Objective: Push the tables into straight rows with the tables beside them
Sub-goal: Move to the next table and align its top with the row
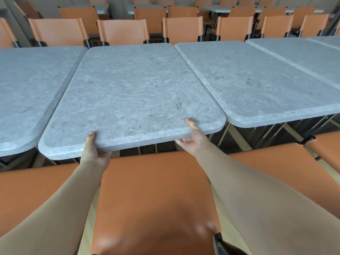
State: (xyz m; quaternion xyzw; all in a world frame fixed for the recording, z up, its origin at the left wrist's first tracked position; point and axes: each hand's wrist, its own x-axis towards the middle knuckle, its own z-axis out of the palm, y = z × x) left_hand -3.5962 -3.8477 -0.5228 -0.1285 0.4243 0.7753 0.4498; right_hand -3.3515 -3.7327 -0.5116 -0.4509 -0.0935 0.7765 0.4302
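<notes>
An orange chair back (154, 199) fills the lower centre of the frame, between both outstretched arms. Just beyond it, the left hand (93, 153) and right hand (193, 140) clamp the near edge of the grey stone-look middle table (132, 92), thumbs on top, fingers curled beneath. Its near edge juts closer than the left table (27, 92) and right table (266, 80). Rows of orange chairs (121, 31) line the top.
</notes>
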